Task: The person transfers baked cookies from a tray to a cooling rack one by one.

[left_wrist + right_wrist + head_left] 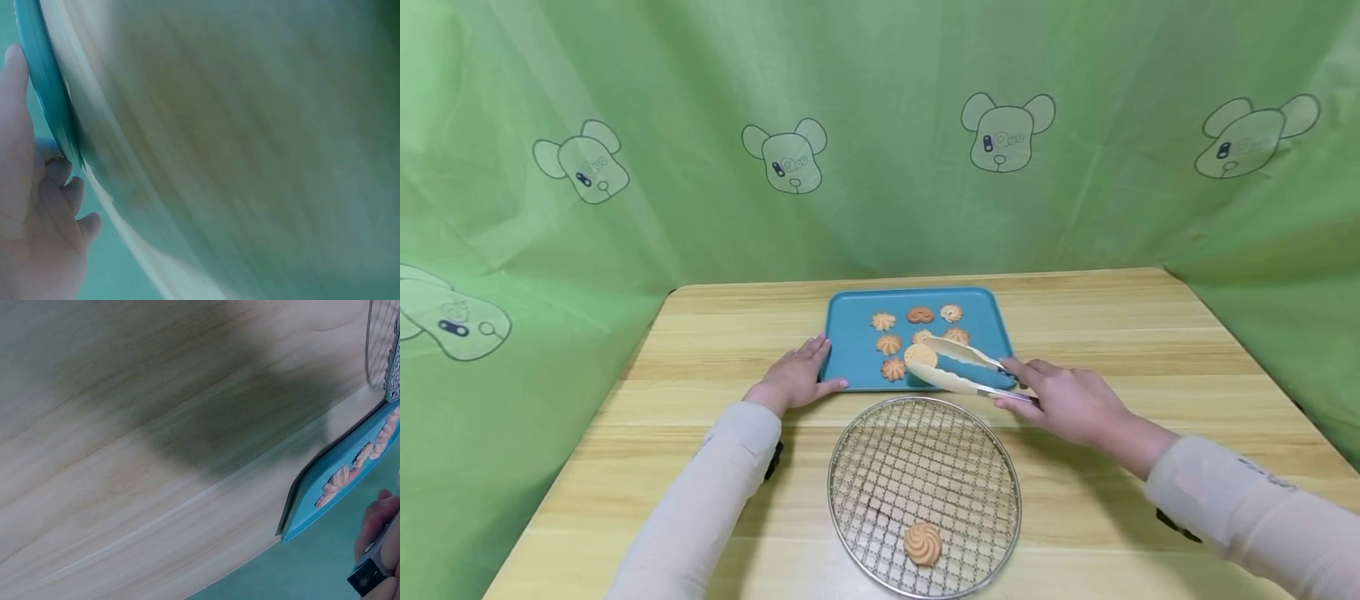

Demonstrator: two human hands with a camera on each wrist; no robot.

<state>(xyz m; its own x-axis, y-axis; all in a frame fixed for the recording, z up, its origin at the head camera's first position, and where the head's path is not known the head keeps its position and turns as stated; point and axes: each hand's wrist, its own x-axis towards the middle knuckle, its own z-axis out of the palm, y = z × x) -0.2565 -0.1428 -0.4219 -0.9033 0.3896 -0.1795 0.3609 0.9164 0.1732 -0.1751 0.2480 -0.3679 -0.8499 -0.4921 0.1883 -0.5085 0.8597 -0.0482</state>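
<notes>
My right hand (1067, 402) grips a pair of tongs (951, 379) with pale tips and metal arms. Between the tips, over the front of the blue tray (850, 367), is a round, flat cookie (921, 357). Several baked cookies lie on the tray, among them a flower-shaped one (888, 344) and a pretzel-shaped one (920, 314). Along the tray's left edge rests my left hand (796, 375), its thumb at the front rim. The left wrist view shows that hand (37, 206) against the tray's side (47, 75).
A round wire rack (917, 467) stands in front of the tray, with one swirled cookie (922, 544) near its front edge. Both are on a wooden table (722, 333). Green curtains (880, 225) printed with bear heads surround the table's back and sides.
</notes>
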